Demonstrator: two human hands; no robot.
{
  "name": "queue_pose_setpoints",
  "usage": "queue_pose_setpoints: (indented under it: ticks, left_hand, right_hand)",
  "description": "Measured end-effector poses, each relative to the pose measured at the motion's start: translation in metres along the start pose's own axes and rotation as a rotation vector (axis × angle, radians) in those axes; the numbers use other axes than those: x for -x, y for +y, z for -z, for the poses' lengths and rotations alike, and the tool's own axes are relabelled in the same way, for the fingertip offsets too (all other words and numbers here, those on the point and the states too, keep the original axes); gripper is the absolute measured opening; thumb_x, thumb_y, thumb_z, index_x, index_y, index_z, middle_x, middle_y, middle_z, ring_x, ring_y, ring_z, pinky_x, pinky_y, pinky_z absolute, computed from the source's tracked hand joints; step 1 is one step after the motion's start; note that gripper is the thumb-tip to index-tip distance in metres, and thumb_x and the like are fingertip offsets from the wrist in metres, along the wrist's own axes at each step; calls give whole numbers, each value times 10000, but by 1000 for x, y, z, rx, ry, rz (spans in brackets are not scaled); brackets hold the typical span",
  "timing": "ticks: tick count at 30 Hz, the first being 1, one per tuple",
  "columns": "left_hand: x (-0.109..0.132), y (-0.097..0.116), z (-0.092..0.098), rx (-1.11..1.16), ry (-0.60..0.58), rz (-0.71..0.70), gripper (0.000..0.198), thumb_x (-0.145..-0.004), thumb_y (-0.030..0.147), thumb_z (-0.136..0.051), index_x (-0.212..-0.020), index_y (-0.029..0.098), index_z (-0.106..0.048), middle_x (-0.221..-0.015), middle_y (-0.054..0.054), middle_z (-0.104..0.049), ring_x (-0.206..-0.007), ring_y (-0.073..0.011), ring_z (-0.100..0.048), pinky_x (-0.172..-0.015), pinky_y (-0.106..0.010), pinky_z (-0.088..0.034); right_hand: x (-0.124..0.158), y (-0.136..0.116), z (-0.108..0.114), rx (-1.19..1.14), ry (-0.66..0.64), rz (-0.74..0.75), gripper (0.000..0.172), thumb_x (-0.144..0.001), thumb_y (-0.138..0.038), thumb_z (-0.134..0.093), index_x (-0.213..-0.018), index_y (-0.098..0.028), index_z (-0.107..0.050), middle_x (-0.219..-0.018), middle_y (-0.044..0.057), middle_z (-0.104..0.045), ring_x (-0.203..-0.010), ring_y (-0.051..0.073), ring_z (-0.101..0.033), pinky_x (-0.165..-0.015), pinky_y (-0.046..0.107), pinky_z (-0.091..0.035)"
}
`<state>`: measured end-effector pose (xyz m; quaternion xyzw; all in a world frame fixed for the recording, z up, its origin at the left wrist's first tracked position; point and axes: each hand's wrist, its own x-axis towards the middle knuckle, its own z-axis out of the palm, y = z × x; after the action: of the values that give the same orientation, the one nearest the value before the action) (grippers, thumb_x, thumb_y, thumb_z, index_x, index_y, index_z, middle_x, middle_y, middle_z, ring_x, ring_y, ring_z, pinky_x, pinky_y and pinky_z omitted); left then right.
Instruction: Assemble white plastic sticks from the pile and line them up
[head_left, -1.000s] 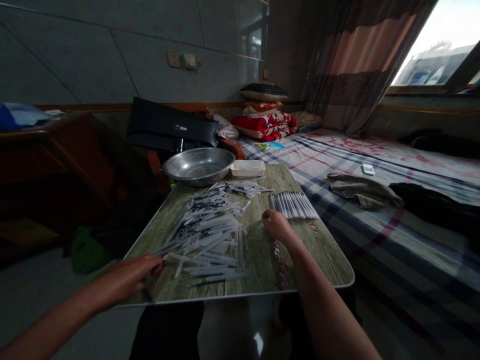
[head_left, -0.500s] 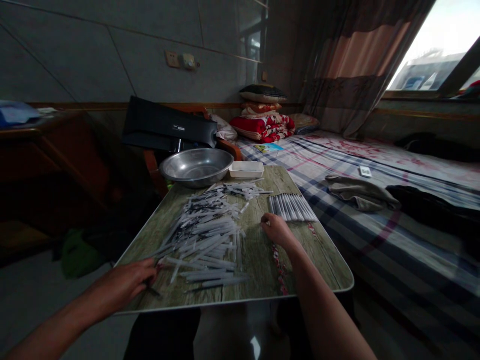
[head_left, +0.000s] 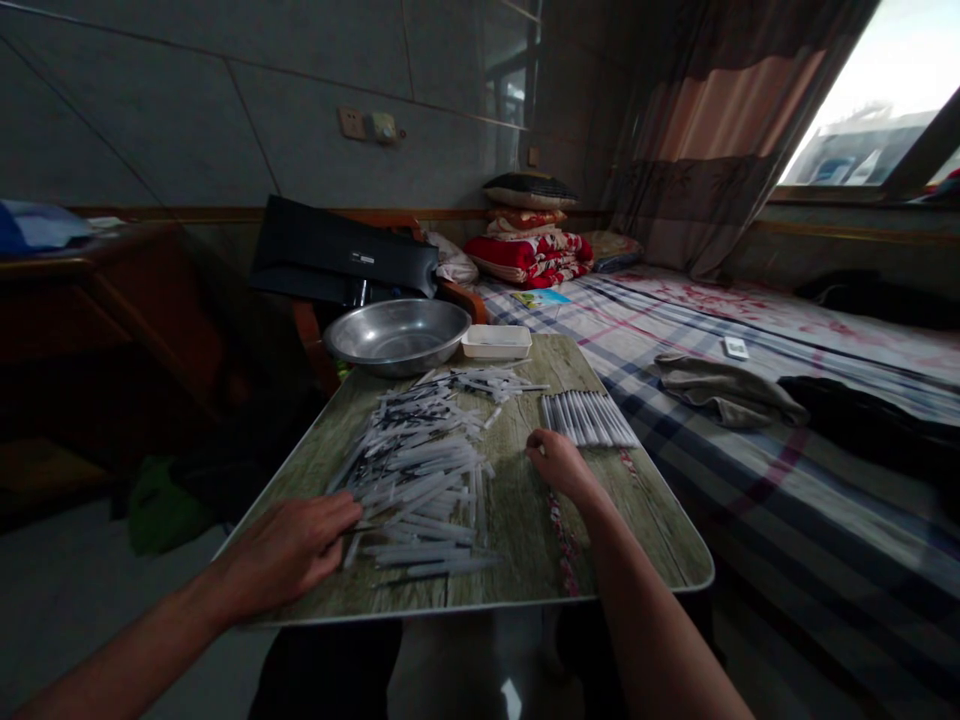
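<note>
A loose pile of white pen tubes and thin dark refills (head_left: 420,455) covers the middle of a small wood-patterned table (head_left: 525,520). My left hand (head_left: 289,550) lies flat on the table's near left part, fingers stretched out, fingertips touching the pile's near edge. My right hand (head_left: 559,462) rests on the table right of the pile, fingers curled under; what they hold is hidden. Just beyond it lies a tidy row of white tubes (head_left: 589,417), side by side.
A metal basin (head_left: 397,335) and a small white tray (head_left: 496,341) stand at the table's far edge. A bed with a striped sheet (head_left: 750,400), folded quilts (head_left: 529,250) and a grey cloth (head_left: 724,390) lies to the right. A dark chair (head_left: 341,260) stands behind the table.
My left hand has slid right and forward from the table's near left edge onto the pile's near end. My right hand has stayed nearly in place.
</note>
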<state>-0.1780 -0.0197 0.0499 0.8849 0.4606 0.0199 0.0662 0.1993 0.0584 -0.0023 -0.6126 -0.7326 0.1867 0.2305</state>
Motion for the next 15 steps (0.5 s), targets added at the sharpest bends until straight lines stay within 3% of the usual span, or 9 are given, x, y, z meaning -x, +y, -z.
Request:
queue_pose_setpoints:
  ticks: [4,10,15]
  left_hand:
    - [-46,6,15,-51,87,-21,152,-811,187,-433,-825,207,-583,-822,-35,-619,-715,-171,-569,-652,-281,-370]
    - [-121,7,16,-54,163,32,180,-776,176,-471,-852,197,-632,-872,-56,-654,-761,-188,-599,-682,-278,-419]
    - [-147,8,9,-103,213,104,245,-805,173,-462,-958,200,-652,-1012,-77,-663,-850,-211,-625,-705,-289,-439]
  right_hand:
    - [0,-1,0,4,17,17,183,-809,-123,-513,-893,-143,-675,-907,81,-715,-860,179,-636,-769,234,-414]
    - [-2,0,0,22,2,24,185,-809,-134,-522,-899,-146,-684,-919,85,-719,-861,180,-638,-759,234,-409]
    - [-3,1,-1,15,-2,30,185,-808,-139,-523,-891,-159,-687,-912,76,-718,-861,174,-636,-760,229,-408]
